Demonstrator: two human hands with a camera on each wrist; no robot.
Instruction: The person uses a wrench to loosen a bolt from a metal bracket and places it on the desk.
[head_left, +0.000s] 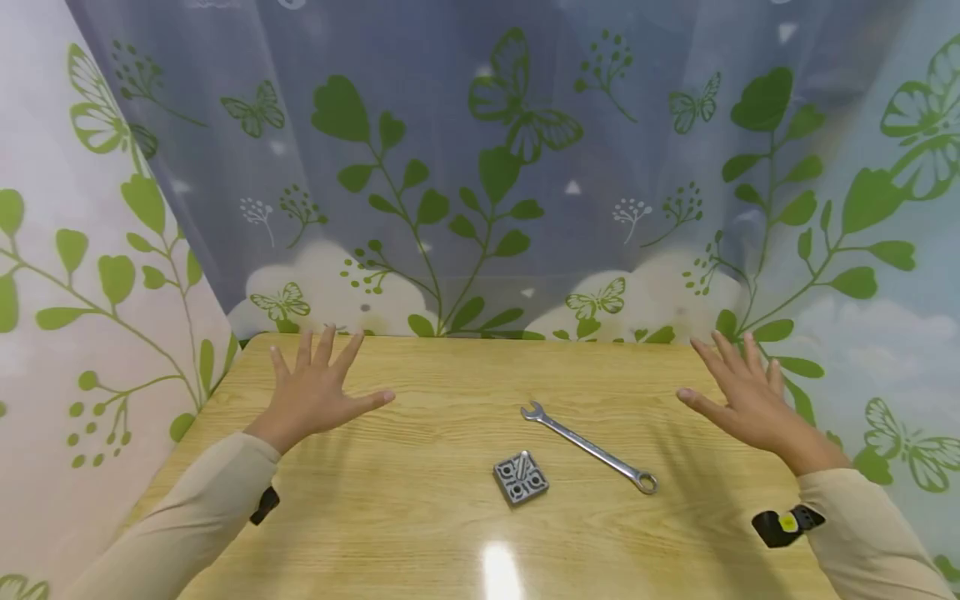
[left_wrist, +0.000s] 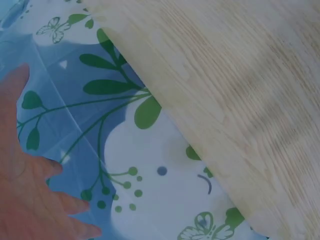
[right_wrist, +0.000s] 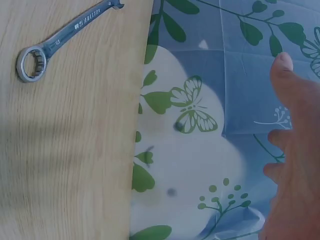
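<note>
A silver combination wrench (head_left: 592,447) lies slantwise on the wooden table, its open end to the far left and its ring end nearer the right. Left of its ring end sits a small square grey metal block (head_left: 521,478) with round holes and a raised bar on top. My left hand (head_left: 315,392) is held above the table's left side, fingers spread, holding nothing. Over the right side hovers my right hand (head_left: 746,400), also spread and holding nothing, nearest to the wrench. The right wrist view shows the wrench's ring end (right_wrist: 33,64) well apart from the right hand (right_wrist: 295,150).
The light wooden table (head_left: 420,392) ends at a back edge against a blue curtain (head_left: 450,167) printed with green leaves and butterflies. Similar printed cloth hangs at left and right. Each sleeve has a dark device at the wrist.
</note>
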